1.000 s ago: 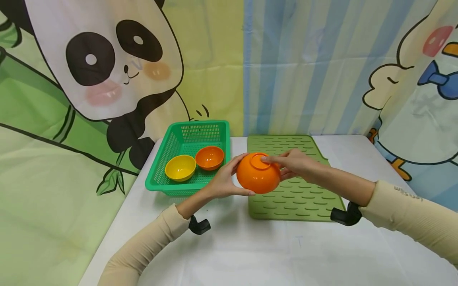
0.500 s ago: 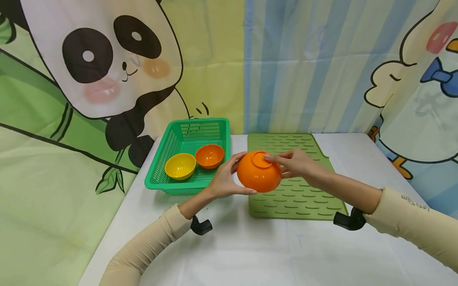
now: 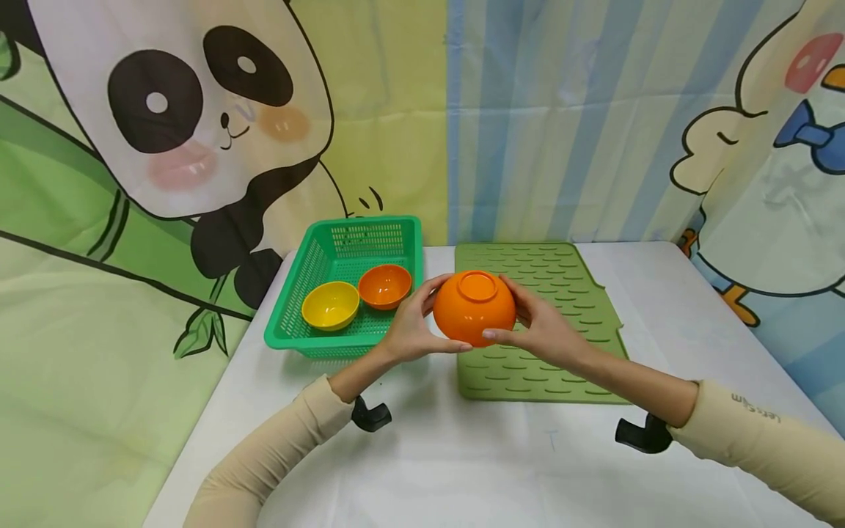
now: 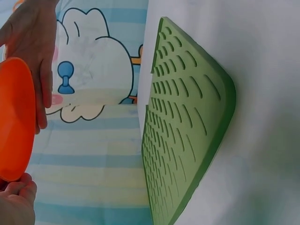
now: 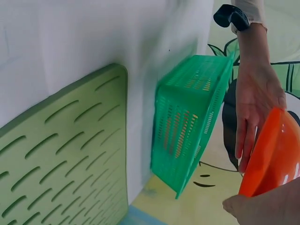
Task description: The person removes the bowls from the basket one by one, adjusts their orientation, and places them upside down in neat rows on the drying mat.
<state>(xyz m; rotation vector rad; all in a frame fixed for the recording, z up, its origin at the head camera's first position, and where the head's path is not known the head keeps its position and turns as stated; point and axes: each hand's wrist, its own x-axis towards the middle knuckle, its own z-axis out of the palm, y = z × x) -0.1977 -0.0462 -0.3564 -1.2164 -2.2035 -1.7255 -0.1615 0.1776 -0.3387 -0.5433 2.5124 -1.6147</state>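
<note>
An orange bowl (image 3: pixel 474 312) is held bottom up in the air over the left part of the green mat, its foot ring facing up and toward the head camera. My left hand (image 3: pixel 414 328) grips its left side, thumb along the near rim and fingers behind. On the opposite side my right hand (image 3: pixel 551 330) holds it, thumb at the near rim, fingers partly hidden behind the bowl. Both wrist views show the orange bowl (image 5: pixel 274 154) between the two hands, with the left hand (image 5: pixel 255 89) reaching in from above in the right wrist view.
A green plastic basket (image 3: pixel 343 343) stands at the back left, with a yellow bowl (image 3: pixel 330 306) and another orange bowl (image 3: pixel 385 287) inside. Under and behind the hands lies a green ridged mat (image 3: pixel 541 378) on the white table (image 3: pixel 462 469). A printed curtain (image 3: pixel 389 110) hangs behind.
My right hand has left the bowl's foot ring and moved down to the right side, its thumb now at the near rim. The left hand keeps its grip.
</note>
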